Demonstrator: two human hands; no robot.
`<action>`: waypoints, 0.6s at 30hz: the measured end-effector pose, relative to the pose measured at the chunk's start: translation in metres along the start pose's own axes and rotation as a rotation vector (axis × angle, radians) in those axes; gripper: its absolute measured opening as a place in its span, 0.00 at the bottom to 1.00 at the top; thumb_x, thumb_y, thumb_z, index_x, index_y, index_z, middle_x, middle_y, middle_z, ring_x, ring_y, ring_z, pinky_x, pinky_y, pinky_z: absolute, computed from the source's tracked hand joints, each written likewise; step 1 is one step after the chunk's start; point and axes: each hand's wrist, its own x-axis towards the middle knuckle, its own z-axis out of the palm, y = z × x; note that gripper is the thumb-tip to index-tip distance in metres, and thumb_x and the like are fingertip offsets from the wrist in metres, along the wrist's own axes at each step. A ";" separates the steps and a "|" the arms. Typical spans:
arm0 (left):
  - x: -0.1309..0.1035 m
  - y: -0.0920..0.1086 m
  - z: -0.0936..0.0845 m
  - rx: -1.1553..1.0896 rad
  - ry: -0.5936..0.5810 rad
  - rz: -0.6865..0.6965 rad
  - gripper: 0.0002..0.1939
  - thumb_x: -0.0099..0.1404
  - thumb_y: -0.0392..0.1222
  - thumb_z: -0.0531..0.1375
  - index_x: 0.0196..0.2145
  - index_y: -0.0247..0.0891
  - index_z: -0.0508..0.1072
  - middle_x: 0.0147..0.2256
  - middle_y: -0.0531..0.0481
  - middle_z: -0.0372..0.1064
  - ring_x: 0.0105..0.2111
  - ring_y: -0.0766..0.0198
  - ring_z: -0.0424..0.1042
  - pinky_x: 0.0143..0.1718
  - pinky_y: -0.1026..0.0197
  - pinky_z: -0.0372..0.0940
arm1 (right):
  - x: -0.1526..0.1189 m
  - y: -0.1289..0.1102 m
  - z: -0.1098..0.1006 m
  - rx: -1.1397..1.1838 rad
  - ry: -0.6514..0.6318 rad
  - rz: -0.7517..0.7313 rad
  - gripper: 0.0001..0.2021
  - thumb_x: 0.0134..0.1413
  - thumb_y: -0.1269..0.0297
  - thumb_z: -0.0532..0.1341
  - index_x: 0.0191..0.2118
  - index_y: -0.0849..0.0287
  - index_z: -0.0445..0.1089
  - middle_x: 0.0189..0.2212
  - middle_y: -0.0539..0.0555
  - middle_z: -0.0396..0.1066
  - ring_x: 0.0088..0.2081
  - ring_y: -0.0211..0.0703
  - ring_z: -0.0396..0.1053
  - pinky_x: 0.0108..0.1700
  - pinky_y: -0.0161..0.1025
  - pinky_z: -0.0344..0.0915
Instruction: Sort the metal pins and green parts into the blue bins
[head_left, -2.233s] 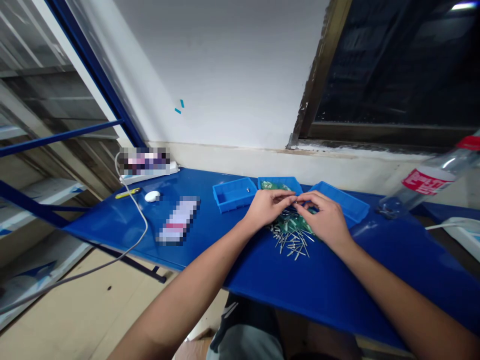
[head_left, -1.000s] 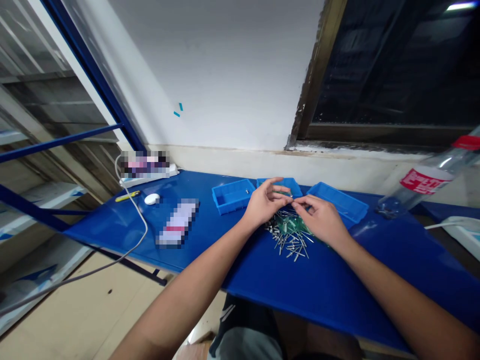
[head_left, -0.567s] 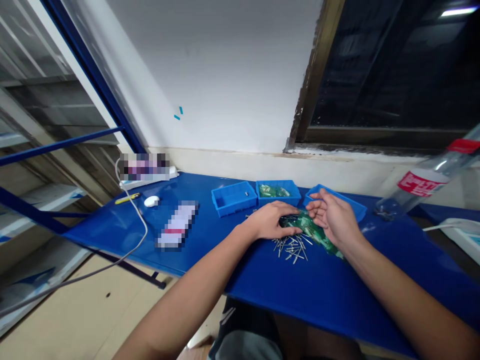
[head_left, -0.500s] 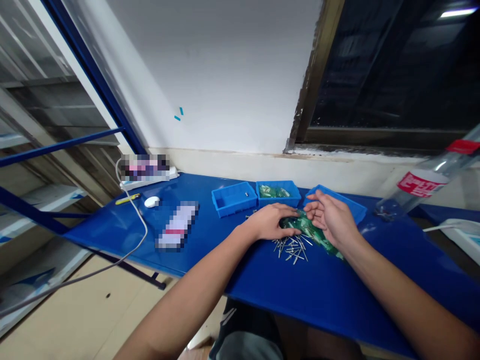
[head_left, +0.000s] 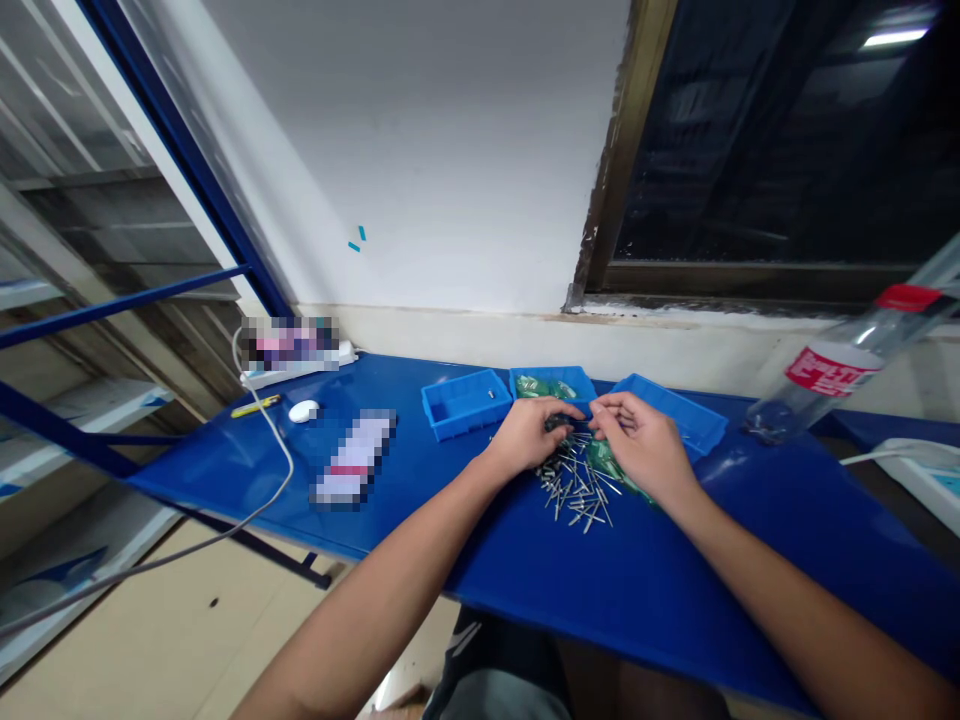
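Note:
A loose pile of thin metal pins (head_left: 581, 490) lies on the blue table (head_left: 480, 540). My left hand (head_left: 534, 432) curls over the pile's left side, its fingers bent round something dark that I cannot make out. Close beside it, my right hand (head_left: 636, 438) has thumb and fingertips pressed together; whatever they pinch is too small to name. Green packets (head_left: 602, 458) lie partly under the right hand. Behind the hands, a blue tray (head_left: 553, 383) holds more green packets. Another blue tray (head_left: 466, 403) on the left has a small metal piece inside.
A third blue tray (head_left: 694, 430) is at the right, beside a plastic bottle (head_left: 817, 380) with a red cap. At the left are a blurred-out flat item (head_left: 356, 458), a white oval object (head_left: 304, 411), a yellow cutter (head_left: 255, 407) and a cable (head_left: 289, 465).
My right hand has moved left and its fingers have closed together. The left hand has curled its fingers in, and more pins show below the hands. The view has shifted slightly.

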 end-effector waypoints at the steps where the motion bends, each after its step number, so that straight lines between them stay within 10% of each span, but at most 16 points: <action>1: 0.000 0.001 -0.001 -0.045 0.043 -0.028 0.14 0.66 0.32 0.64 0.48 0.41 0.82 0.49 0.46 0.81 0.50 0.57 0.79 0.59 0.51 0.70 | 0.000 0.000 0.000 -0.036 0.006 -0.026 0.19 0.64 0.42 0.63 0.44 0.53 0.75 0.36 0.57 0.80 0.34 0.48 0.78 0.37 0.43 0.74; 7: 0.004 0.007 -0.001 -0.550 0.189 -0.124 0.19 0.64 0.36 0.69 0.53 0.36 0.78 0.56 0.38 0.76 0.57 0.52 0.76 0.61 0.46 0.71 | 0.000 -0.004 0.006 -0.019 -0.068 -0.020 0.25 0.57 0.47 0.69 0.55 0.54 0.72 0.48 0.60 0.79 0.38 0.48 0.78 0.40 0.45 0.75; 11: 0.005 0.011 0.002 -0.715 0.192 -0.122 0.18 0.63 0.39 0.71 0.51 0.35 0.78 0.58 0.37 0.75 0.60 0.51 0.74 0.64 0.44 0.67 | 0.002 -0.008 0.008 0.285 -0.129 0.144 0.31 0.51 0.47 0.73 0.58 0.55 0.69 0.38 0.56 0.81 0.34 0.47 0.78 0.39 0.45 0.76; 18: 0.001 0.020 -0.006 -0.290 0.196 0.032 0.27 0.65 0.47 0.71 0.61 0.45 0.74 0.67 0.40 0.64 0.67 0.48 0.65 0.61 0.44 0.70 | 0.005 -0.011 0.002 0.409 -0.047 0.228 0.33 0.45 0.47 0.77 0.55 0.56 0.72 0.30 0.51 0.79 0.24 0.39 0.71 0.28 0.38 0.69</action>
